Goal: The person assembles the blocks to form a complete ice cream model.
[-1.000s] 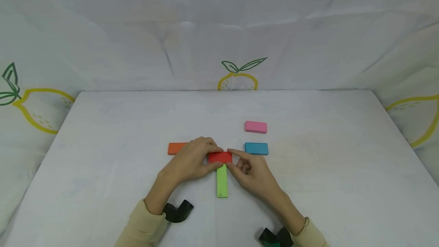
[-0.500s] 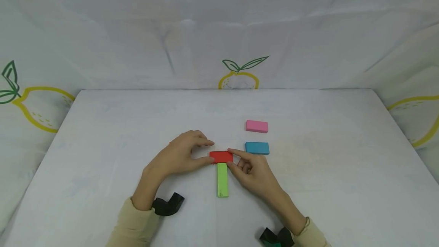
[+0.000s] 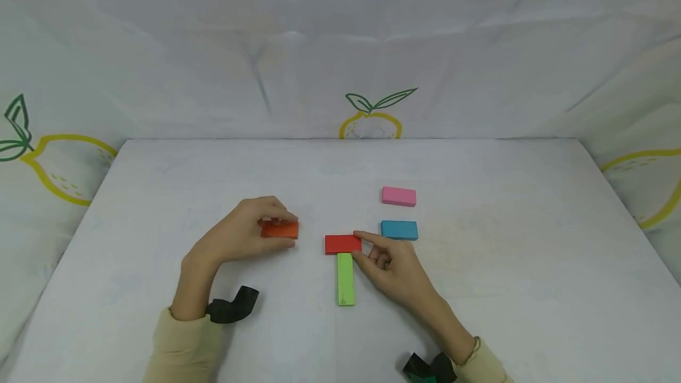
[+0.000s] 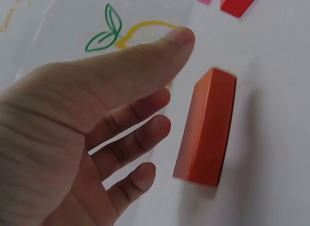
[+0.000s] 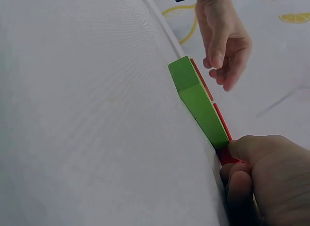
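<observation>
My left hand (image 3: 242, 230) hovers round an orange rectangular block (image 3: 281, 231), fingers behind it and thumb in front. In the left wrist view a gap shows between the fingers and the orange block (image 4: 207, 131), so they stay apart from it. Thumb and forefinger of my right hand (image 3: 398, 269) pinch the right end of a red block (image 3: 339, 244), which lies crosswise on the table. A lime green block (image 3: 345, 279) runs lengthwise from the red one's front edge, making a T. The right wrist view shows the green block (image 5: 203, 109) side-on, with the red partly hidden by my fingers.
A blue block (image 3: 399, 230) lies just beyond my right hand, and a pink block (image 3: 398, 196) sits farther back. White cloth covers the table (image 3: 505, 223). Behind it hangs a pale curtain (image 3: 213, 64) printed with lemons. Black straps (image 3: 234, 306) show at the wrists.
My left hand has let go of the red block and moved left to the orange block. My right hand keeps its pinch on the red block and has hardly moved.
</observation>
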### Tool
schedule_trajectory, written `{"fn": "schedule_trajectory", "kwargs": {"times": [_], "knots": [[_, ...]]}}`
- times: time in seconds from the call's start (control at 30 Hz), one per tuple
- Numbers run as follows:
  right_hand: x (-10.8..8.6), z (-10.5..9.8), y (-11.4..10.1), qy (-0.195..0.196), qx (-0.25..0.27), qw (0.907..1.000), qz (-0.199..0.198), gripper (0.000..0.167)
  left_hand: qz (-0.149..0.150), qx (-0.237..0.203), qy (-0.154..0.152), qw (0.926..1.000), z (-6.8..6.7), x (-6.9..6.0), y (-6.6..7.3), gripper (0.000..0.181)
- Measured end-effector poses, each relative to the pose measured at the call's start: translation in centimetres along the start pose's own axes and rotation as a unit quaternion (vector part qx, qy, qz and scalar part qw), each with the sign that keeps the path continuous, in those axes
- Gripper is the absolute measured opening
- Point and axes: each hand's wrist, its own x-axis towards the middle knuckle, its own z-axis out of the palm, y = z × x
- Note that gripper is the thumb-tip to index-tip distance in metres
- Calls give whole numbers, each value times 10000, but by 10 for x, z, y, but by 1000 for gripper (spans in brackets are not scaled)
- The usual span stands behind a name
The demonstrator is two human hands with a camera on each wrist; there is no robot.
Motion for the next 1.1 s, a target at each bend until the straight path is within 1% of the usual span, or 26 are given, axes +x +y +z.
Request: {"fn": "schedule_trajectory", "kwargs": {"times": [0.13,0.27,0.43,0.7,0.93,1.1], "knots": [[0,1,1,-4,15,10000,-16,34,-157,74,94,9998,-6,-5,-9,29],[0,0,0,1,10,10000,-37,34,-275,164,110,9994,-10,-9,-15,30],[0,0,0,-2,25,10000,-16,34,-294,185,104,9993,-13,-11,-20,31],[1,0,1,-6,26,10000,-17,35,-384,223,14,9990,-13,-12,-22,31],[0,0,1,-13,9,10000,-25,36,-292,160,-56,9994,-12,-10,-22,31],[0,0,1,-17,20,10000,14,36,-301,58,-65,9995,-11,-10,-20,29]]}}
